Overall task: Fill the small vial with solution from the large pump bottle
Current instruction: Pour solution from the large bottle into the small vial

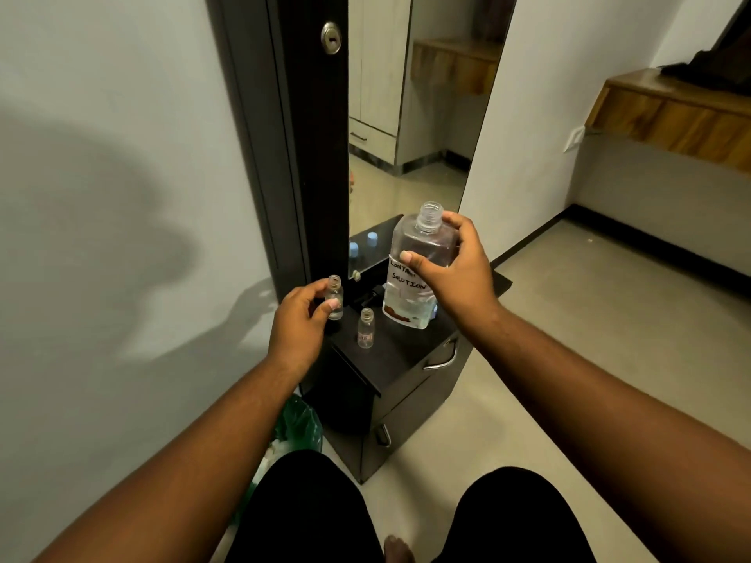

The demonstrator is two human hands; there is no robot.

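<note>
A tall mirror [410, 128] stands behind a low black cabinet [390, 359]. The right hand [455, 274] is wrapped around a big clear bottle [414, 274], lifted above the cabinet top. The bottle's top is open and it has some liquid at the bottom. The left hand [296, 323] pinches a small vial [335, 296] with no cap, held just left of the cabinet. Another little vial [365, 328] stands on the cabinet between the two hands.
</note>
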